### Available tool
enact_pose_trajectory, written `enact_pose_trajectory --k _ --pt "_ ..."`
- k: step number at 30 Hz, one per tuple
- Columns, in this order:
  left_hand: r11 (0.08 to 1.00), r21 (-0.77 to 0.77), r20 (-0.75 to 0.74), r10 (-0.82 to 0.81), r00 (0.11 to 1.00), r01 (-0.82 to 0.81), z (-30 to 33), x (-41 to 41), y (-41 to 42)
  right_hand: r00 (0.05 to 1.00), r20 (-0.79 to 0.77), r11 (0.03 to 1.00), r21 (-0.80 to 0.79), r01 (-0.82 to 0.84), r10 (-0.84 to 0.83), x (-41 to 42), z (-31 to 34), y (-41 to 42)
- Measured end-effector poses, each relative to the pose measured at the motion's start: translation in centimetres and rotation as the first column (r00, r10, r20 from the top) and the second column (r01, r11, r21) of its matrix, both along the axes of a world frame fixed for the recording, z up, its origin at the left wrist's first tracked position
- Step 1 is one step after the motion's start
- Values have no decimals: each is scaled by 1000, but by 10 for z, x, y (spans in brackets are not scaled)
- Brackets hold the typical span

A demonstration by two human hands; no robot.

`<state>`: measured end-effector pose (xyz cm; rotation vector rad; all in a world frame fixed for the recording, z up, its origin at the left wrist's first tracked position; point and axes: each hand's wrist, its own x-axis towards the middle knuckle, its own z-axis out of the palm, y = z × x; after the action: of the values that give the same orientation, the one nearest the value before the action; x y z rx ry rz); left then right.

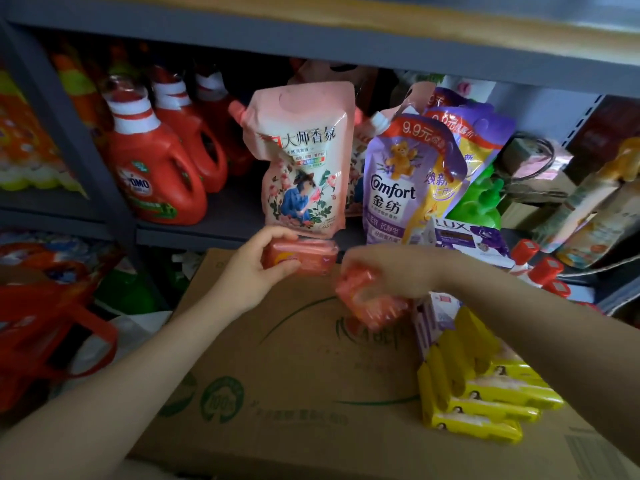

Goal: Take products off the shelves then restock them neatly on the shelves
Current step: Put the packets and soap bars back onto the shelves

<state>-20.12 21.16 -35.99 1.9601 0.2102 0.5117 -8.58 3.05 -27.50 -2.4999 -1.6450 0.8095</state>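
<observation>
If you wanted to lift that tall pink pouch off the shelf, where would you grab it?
Probably by the flat top edge of the pink pouch, coming straight in from the front. It stands upright at the shelf's front edge, the top is thin and flat with a cut-out, and the spout juts out at its upper left. The purple pouch crowds its right side, while the left side is open.

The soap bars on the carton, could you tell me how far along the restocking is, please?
Done: yellow soap packs and purple boxes lie off the shelf on the cardboard carton. In hand: the left hand grips an orange soap bar near the shelf edge; the right hand holds another, blurred orange pack. Left: all of these still need shelving.
</observation>
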Motion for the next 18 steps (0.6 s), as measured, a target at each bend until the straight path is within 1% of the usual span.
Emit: enact_pose_trajectory --k 1,3,5,7,8,10,12,15,16,17,18 --pt "1000 0 53 7 999 -7 9 2 0 996 -76 988 144 58 -47 2 12 -5" --pt "999 18 145 34 989 -37 30 7 1 976 -191 906 385 177 -110 9 32 -13" --pt "999 15 238 45 970 -50 55 12 3 952 -284 775 574 263 -113 13 53 -16" --pt "999 -3 342 42 939 -43 83 18 7 901 -427 617 689 381 -80 16 75 -15" --pt "999 2 391 40 919 -44 98 21 9 868 -493 546 714 440 -54 18 85 -14" --pt "998 24 467 40 884 -58 128 28 16 817 -576 453 727 516 -6 19 105 -10" --pt "995 58 520 40 853 -81 157 35 24 781 -624 345 741 577 35 19 125 -4" --pt "987 112 576 27 817 -112 192 46 33 743 -667 137 742 656 58 21 157 5" --pt "985 122 587 29 809 -124 199 49 34 755 -655 98 755 649 40 23 165 7" --pt "982 127 590 37 807 -139 202 51 36 779 -627 88 777 624 9 25 169 8" --pt "981 126 581 46 813 -145 201 51 36 811 -584 113 804 583 -30 25 169 8"
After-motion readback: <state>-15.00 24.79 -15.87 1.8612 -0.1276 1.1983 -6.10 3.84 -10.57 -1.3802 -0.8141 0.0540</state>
